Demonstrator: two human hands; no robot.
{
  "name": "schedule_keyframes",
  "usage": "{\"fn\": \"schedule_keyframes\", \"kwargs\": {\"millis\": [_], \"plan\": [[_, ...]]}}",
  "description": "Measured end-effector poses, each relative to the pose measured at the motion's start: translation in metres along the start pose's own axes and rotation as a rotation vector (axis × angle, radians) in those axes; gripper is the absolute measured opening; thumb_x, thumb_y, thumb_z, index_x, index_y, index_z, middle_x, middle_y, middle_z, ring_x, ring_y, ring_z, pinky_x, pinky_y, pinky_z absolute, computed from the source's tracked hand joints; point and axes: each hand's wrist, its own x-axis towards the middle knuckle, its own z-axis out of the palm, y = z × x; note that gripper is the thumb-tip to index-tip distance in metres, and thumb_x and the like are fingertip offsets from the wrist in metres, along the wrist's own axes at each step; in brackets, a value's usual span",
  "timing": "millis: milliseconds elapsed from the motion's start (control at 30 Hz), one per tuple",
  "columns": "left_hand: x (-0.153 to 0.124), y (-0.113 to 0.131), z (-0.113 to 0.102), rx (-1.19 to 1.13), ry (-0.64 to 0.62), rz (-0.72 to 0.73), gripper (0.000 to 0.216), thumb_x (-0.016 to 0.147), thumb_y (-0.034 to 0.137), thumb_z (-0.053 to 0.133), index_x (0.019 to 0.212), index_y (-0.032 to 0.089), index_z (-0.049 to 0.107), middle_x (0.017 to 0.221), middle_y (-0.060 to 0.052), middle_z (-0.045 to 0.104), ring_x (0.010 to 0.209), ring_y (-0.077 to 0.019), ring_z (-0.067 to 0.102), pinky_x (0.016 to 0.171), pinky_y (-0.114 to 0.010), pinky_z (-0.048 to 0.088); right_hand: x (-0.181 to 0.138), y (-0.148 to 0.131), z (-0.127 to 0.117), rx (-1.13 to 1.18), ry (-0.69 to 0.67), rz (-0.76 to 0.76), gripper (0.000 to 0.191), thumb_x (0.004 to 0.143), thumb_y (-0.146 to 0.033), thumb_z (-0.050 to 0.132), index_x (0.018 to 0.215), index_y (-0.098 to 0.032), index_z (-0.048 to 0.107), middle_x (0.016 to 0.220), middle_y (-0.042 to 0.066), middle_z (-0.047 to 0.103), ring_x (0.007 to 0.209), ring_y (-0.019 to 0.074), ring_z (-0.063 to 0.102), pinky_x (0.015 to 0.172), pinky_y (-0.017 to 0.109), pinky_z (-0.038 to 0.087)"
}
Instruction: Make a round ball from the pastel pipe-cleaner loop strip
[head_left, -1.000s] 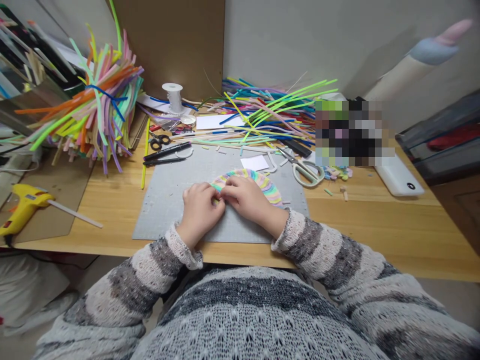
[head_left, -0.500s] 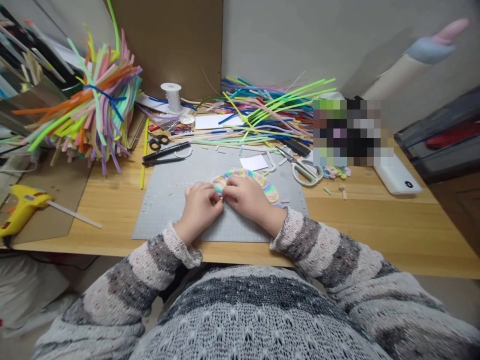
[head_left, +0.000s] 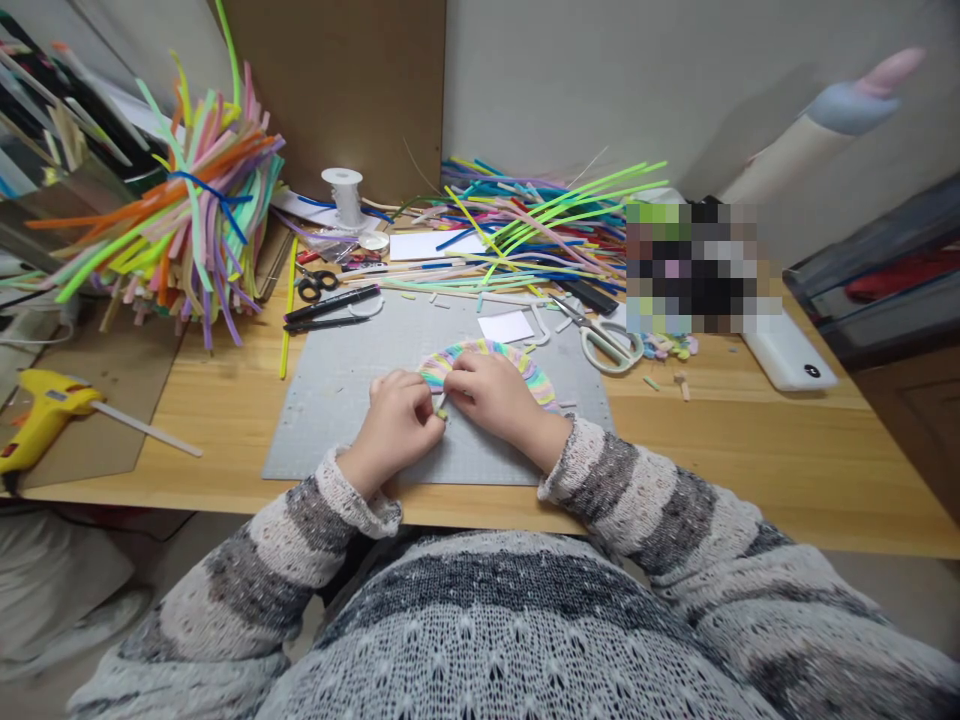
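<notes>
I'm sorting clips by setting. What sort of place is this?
Probably a craft desk, perhaps at home or in a small studio: loose fuzzy stems lie heaped at the back, a yellow glue gun rests at the left, and white-handled scissors lie by a grey mat.

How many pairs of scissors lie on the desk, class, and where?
2: black scissors beyond the far left corner of the mat, white scissors across its right edge. More may be hidden.

We bend our left arm [head_left: 259, 560] and right arm [head_left: 667, 505] inward from the near side. Our left hand [head_left: 399, 425] is near our right hand [head_left: 491, 395], both with curled fingers [head_left: 465, 378].
</notes>
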Motion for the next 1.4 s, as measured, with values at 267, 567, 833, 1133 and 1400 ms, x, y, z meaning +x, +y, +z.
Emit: {"fn": "schedule_keyframes", "kwargs": {"millis": [267, 567, 833, 1133, 1400], "plan": [[-0.007, -0.001, 0.0, 0.065, 0.039, 0.009, 0.005, 0.08, 0.023, 0.059, 0.08, 0.02, 0.055, 0.089, -0.003, 0.062, 0.093, -0.0222, 0.055, 0.083, -0.039, 0.035, 0.001, 0.001, 0.001, 0.091, -0.028, -0.118, 0.019, 0.096, -0.027, 0.052, 0.093, -0.022, 0.071, 0.097, 0.005, 0.065, 0.089, 0.0197, 0.052, 0.078, 0.033, 0.034], [-0.015, -0.01, 0.0, 0.136, -0.009, -0.011, 0.015, 0.08, 0.027, 0.063, 0.094, 0.022, 0.06, 0.113, -0.007, 0.061, 0.108, -0.0277, 0.053, 0.088, -0.044, 0.036, 0.003, 0.001, 0.001, 0.03, -0.048, -0.087, 0.021, 0.096, -0.025, 0.053, 0.091, -0.022, 0.073, 0.095, 0.006, 0.064, 0.086, 0.0193, 0.05, 0.075, 0.032, 0.03], [-0.015, -0.011, -0.003, 0.093, 0.0, -0.003, 0.013, 0.079, 0.024, 0.062, 0.092, 0.021, 0.059, 0.112, -0.007, 0.061, 0.108, -0.0276, 0.053, 0.089, -0.044, 0.035, 0.0, -0.001, 0.001, -0.095, -0.045, -0.135, 0.021, 0.096, -0.023, 0.051, 0.092, -0.023, 0.071, 0.095, 0.006, 0.063, 0.085, 0.0193, 0.048, 0.072, 0.033, 0.027], [-0.015, -0.008, -0.004, 0.108, -0.013, 0.001, 0.014, 0.078, 0.022, 0.059, 0.092, 0.021, 0.058, 0.113, -0.007, 0.061, 0.108, -0.0282, 0.053, 0.089, -0.045, 0.035, 0.001, -0.001, 0.002, -0.149, -0.059, -0.134, 0.023, 0.098, -0.026, 0.049, 0.096, -0.024, 0.072, 0.096, 0.006, 0.064, 0.084, 0.0194, 0.049, 0.067, 0.033, 0.026], [-0.014, -0.009, -0.001, 0.128, -0.005, 0.003, 0.01, 0.083, 0.025, 0.06, 0.091, 0.02, 0.058, 0.111, -0.007, 0.063, 0.105, -0.0273, 0.054, 0.088, -0.044, 0.037, -0.002, -0.015, -0.004, -0.264, -0.123, -0.21, 0.021, 0.098, -0.026, 0.05, 0.106, -0.019, 0.067, 0.102, 0.011, 0.063, 0.097, 0.0236, 0.051, 0.071, 0.034, 0.032]]}}
